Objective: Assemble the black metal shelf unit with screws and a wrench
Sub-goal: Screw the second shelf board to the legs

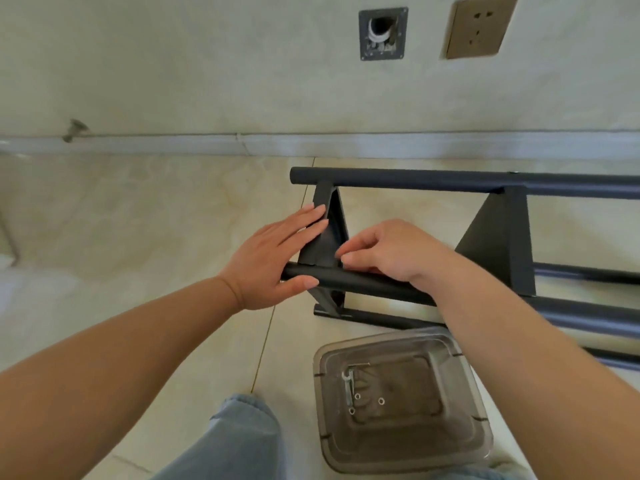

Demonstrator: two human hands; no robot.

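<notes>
The black metal shelf unit (495, 244) lies on its side on the tiled floor, its round posts running left to right. My left hand (273, 258) lies flat with straight fingers against the end shelf panel (327, 237), its thumb under the near post (363, 284). My right hand (384, 249) has its fingertips pinched together at the spot where that panel meets the near post; what they pinch is hidden. A clear plastic tub (401, 400) near my knee holds a small silver wrench (348, 384) and three washers (363, 401).
The wall (207, 64) and its skirting run just behind the shelf, with a socket (479, 27) and a metal pipe plate (382, 34). My knee in jeans (239, 441) is at the bottom. A bare chair leg (8, 233) shows at the far left.
</notes>
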